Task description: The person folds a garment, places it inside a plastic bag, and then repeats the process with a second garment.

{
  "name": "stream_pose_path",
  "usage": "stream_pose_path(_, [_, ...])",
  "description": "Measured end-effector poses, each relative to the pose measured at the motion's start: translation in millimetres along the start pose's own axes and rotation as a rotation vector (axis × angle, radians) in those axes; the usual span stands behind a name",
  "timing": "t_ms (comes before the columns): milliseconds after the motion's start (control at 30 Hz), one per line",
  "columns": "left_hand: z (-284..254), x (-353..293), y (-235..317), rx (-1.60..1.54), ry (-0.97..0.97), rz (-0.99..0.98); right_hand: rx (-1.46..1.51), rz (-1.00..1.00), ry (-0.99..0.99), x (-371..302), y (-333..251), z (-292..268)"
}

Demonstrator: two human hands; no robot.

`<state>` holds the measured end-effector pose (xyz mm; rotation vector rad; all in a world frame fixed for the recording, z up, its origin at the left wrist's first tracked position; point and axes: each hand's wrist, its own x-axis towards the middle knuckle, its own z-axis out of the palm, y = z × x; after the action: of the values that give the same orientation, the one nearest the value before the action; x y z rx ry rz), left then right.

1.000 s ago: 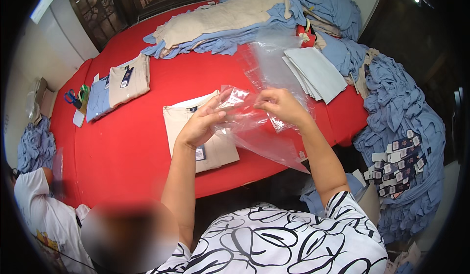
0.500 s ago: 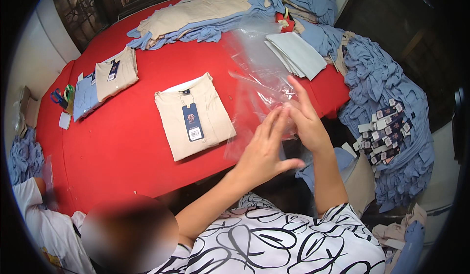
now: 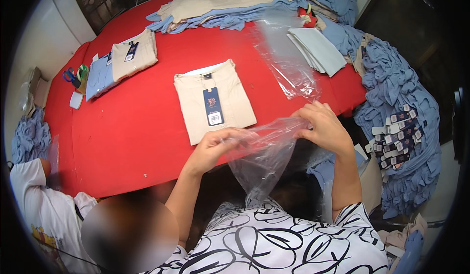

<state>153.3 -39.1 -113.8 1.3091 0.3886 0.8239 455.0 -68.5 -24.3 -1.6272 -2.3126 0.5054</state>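
I have the clear bag (image 3: 267, 159) stretched between my two hands, on my side of the shirt (image 3: 234, 106) and a little to its right. My left hand (image 3: 211, 149), just beyond the shirt's near edge, has thumb and fingers closed on one side of the film; my right hand (image 3: 325, 127), well to the right of the shirt, pinches the other side. The rest of the bag hangs down past the bench (image 3: 125, 142) in front of me. The shirt lies flat and folded, its tag (image 3: 213, 106) face up, with spare bags (image 3: 284, 54) beyond it to the right. I judge the step in hand to be spreading the bag's mouth; whether the layers have parted, I can't tell through the glare. As I see it, the next move calls for a light, even pull from both sides, without letting the thin film cling or slip.
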Motion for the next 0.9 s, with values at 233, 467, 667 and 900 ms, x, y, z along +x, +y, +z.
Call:
stream_pose_path(233, [-29,-40,-43,0.056,0.543,-0.262,1.258,0.048,-0.227,42,10,81])
stream_pose_path(467, [-52,-75,-38,-0.179,0.311,-0.019,1.285,0.131,-0.229,56,27,135])
stream_pose_path(667, [-55,-82,-40,-0.36,0.156,0.251,1.863,-0.114,-0.089,39,25,160])
stream_pose_path(900, [-74,-99,-33,-0.164,0.3,0.037,1.894,-0.006,-0.187,42,13,175])
